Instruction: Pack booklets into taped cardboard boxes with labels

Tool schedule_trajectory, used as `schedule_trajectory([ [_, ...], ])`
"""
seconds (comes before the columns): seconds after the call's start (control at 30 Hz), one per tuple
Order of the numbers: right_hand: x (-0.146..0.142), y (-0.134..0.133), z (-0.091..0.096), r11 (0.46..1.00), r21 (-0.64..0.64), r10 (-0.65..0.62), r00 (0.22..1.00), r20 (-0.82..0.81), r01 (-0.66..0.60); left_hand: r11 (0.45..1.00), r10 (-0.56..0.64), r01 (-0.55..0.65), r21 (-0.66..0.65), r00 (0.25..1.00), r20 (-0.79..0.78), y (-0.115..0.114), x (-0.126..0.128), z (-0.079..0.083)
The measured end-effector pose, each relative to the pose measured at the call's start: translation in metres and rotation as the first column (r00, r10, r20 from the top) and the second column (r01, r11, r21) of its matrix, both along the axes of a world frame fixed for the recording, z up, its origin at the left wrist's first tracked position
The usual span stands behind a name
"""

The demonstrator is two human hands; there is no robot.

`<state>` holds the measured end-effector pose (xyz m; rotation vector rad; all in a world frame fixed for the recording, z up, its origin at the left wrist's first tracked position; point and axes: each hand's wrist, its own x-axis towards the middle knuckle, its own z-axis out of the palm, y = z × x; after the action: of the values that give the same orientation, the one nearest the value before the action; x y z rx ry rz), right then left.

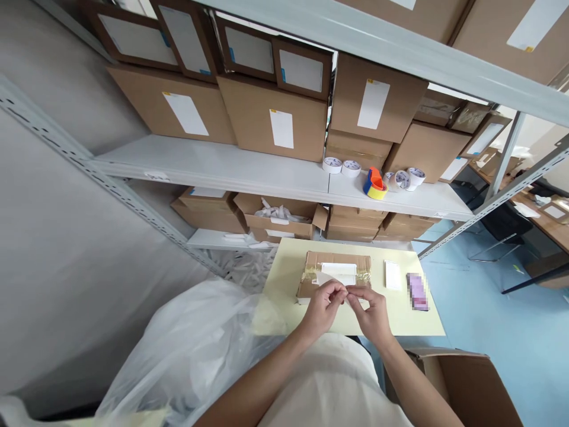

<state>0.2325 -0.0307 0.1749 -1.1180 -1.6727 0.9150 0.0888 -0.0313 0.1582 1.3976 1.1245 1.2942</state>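
A small brown cardboard parcel (338, 261) lies on a pale yellow table (284, 279), sealed with clear tape and carrying a white label (338, 273) on top. My left hand (324, 307) and my right hand (372, 314) meet just in front of the parcel's near edge. Both have their fingertips pinched together on something small and thin that I cannot make out, held close to the label's lower edge. To the right of the parcel lie a white slip (393, 274) and a purple blurred item (418, 292).
A grey metal shelf (249, 172) behind the table holds many labelled brown boxes, several tape rolls (341, 166) and a coloured tape dispenser (376, 184). A large clear plastic bag (186, 356) sits at my left. An open carton (462, 385) stands at my right.
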Motion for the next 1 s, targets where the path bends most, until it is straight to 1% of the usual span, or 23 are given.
schedule_trajectory([
  [0.13,-0.005,-0.002,-0.002,0.988,-0.155,-0.033,0.992,-0.124,0.013,0.995,0.052,-0.044,0.085,0.994,-0.094,-0.007,-0.002,0.006],
  [0.2,-0.006,-0.002,-0.004,0.977,-0.213,-0.058,0.979,-0.194,0.016,0.994,0.052,-0.041,0.099,0.992,-0.115,-0.010,-0.001,0.009],
  [0.27,-0.008,-0.002,-0.007,0.968,-0.251,-0.093,0.962,-0.257,0.027,0.996,0.024,-0.014,0.092,0.994,-0.105,-0.012,0.000,0.010],
  [0.33,-0.008,-0.002,-0.010,0.958,-0.283,-0.134,0.941,-0.310,0.043,0.998,-0.020,0.023,0.060,0.998,-0.062,-0.013,-0.001,0.010],
  [0.4,-0.006,-0.001,-0.014,0.945,-0.320,-0.186,0.915,-0.359,0.067,0.999,-0.052,0.052,-0.003,0.999,-0.003,-0.012,-0.006,0.007],
  [0.47,-0.002,0.000,-0.019,0.928,-0.358,-0.248,0.885,-0.394,0.101,0.994,-0.053,0.058,-0.090,0.997,0.057,-0.012,-0.015,0.002],
  [0.53,0.002,0.001,-0.024,0.914,-0.385,-0.292,0.864,-0.410,0.126,0.980,-0.026,0.045,-0.195,0.995,0.098,-0.011,-0.027,-0.004],
  [0.6,0.007,0.001,-0.029,0.905,-0.407,-0.307,0.854,-0.419,0.126,0.955,0.021,0.012,-0.296,0.994,0.108,-0.012,-0.041,-0.009],
  [0.67,0.011,0.001,-0.031,0.895,-0.430,-0.321,0.841,-0.435,0.119,0.928,0.083,-0.043,-0.370,0.992,0.091,-0.014,-0.054,-0.011],
  [0.77,0.016,0.001,-0.033,0.881,-0.456,-0.349,0.821,-0.451,0.124,0.876,0.227,-0.171,-0.451,0.971,0.073,-0.017,-0.072,-0.011],
  [0.83,0.019,0.002,-0.032,0.874,-0.466,-0.365,0.820,-0.440,0.138,0.822,0.345,-0.263,-0.505,0.936,0.074,-0.017,-0.085,-0.012],
  [0.9,0.021,0.002,-0.031,0.864,-0.474,-0.394,0.815,-0.425,0.171,0.756,0.471,-0.361,-0.545,0.879,0.072,-0.014,-0.101,-0.015],
  [0.97,0.023,0.003,-0.029,0.853,-0.467,-0.450,0.783,-0.430,0.234,0.698,0.580,-0.467,-0.544,0.813,0.046,-0.009,-0.120,-0.020],
  [1.0,0.024,0.003,-0.028,0.848,-0.456,-0.479,0.761,-0.438,0.271,0.679,0.617,-0.516,-0.522,0.786,0.026,-0.005,-0.131,-0.024],
])
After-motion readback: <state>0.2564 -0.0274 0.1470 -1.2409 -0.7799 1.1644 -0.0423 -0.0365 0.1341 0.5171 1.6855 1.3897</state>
